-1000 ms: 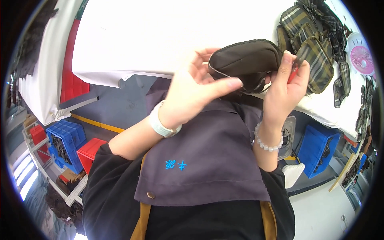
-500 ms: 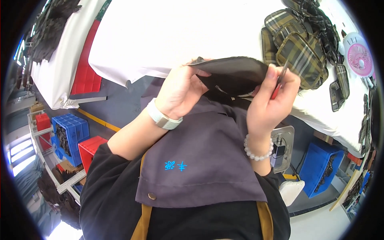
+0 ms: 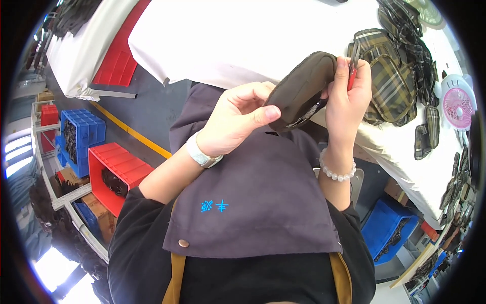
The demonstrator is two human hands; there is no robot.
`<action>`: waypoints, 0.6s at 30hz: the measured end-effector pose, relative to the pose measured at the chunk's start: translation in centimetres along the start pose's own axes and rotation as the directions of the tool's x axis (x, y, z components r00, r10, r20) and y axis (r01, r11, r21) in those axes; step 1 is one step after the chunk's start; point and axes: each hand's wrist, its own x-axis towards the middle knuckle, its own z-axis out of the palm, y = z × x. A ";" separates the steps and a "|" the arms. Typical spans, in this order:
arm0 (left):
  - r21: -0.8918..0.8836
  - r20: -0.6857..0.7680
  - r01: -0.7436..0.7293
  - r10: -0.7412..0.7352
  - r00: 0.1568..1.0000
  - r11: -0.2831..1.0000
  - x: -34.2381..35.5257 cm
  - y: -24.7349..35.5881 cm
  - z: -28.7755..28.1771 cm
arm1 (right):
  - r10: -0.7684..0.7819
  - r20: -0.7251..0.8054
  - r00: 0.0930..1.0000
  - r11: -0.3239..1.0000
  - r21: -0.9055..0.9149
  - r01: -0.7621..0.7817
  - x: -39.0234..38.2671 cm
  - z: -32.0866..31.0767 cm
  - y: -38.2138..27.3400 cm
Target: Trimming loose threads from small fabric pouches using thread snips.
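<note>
A dark olive-brown fabric pouch (image 3: 304, 86) with a zipper along its lower edge is held up in front of my apron. My left hand (image 3: 235, 114) grips its left end, the thumb lying on the outside and the fingers behind. At the upper right end, my right hand (image 3: 347, 96) pinches the pouch. Tucked in that same hand is a pair of red-handled thread snips (image 3: 352, 78), blades pointing up and away from the fabric. The pouch's inside is mostly hidden, and so are some of my fingertips.
A white-covered table (image 3: 228, 40) lies ahead and curves round to the right. Plaid bags (image 3: 390, 86) are heaped on it, near a pink-and-white fan (image 3: 457, 104). Red crate (image 3: 119, 169) and blue crate (image 3: 83, 134) stand low at left, another blue crate (image 3: 387, 230) at lower right.
The pouch has turned from lying wide with its opening toward me to a slanted position showing its outer side. My left thumb has come onto its outside. The right hand still has the snips.
</note>
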 end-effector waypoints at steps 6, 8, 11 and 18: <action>0.152 -0.078 -0.099 0.112 0.991 0.983 1.7 -0.5 -2.4 | 0.013 -0.065 0.998 0.998 -0.066 -0.017 1.2 0.7 0.4; 0.168 -0.162 -0.096 0.123 0.979 0.981 2.8 -0.6 -2.1 | 0.024 -0.078 0.997 0.996 -0.078 -0.030 1.7 0.8 0.7; 0.129 -0.290 -0.088 0.123 0.949 0.988 5.0 -1.0 -2.3 | 0.032 -0.081 0.996 0.995 -0.093 -0.040 2.7 0.8 1.1; -0.276 -0.252 -0.032 -0.040 0.967 0.961 9.0 -1.0 -3.2 | 0.173 -0.117 0.978 0.976 -0.114 -0.187 4.5 0.6 3.4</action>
